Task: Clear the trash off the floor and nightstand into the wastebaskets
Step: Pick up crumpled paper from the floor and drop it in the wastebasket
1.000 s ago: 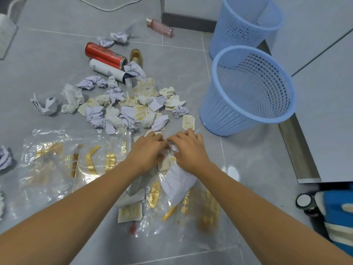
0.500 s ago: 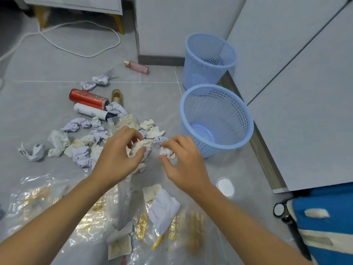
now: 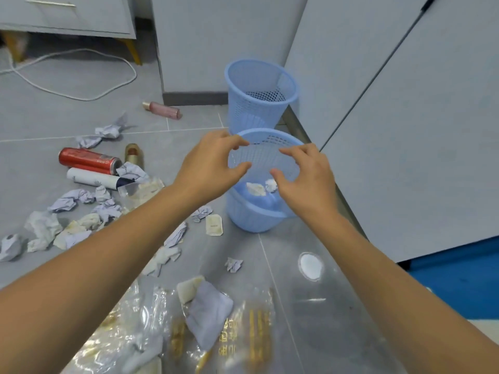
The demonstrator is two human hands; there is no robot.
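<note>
Nearest the camera, crinkled clear plastic wrappers with gold print point(image 3: 243, 338) spread flat over the grey tiled floor point(image 3: 310, 333), with a flattened pale lilac paper scrap point(image 3: 209, 314) lying on top and a round white disc point(image 3: 311, 265) off to the right on the tile. Just beyond, a small crumpled paper ball point(image 3: 233, 264) and a cream sachet point(image 3: 213, 225) near the foot of the near light-blue mesh plastic wastebasket point(image 3: 253, 222). Above that basket's mouth, left hand point(image 3: 213, 168) and right hand point(image 3: 305, 176) both held spread, fingers loosely curved and apart, gripping nothing and touching nothing. Directly beneath and between the two hands, down at the bottom of the near basket, two crumpled paper wads point(image 3: 260, 188), white and cream. Out to the left, well apart from the hands, a scatter of crumpled lilac and cream paper balls point(image 3: 81, 209), a white cylindrical tube point(image 3: 93, 178) and a red drinks can point(image 3: 89, 160) lying on their sides and touching, with a small gold bottle point(image 3: 134, 155) just beside the can. Farther back, a second light-blue mesh wastebasket point(image 3: 259, 95) standing upright behind the near one, a pink bottle with a gold cap point(image 3: 163, 110) lying on the floor, a white cable point(image 3: 81, 74) looping across the tiles, and a grey nightstand on yellow legs point(image 3: 67, 20) at the far left.
</note>
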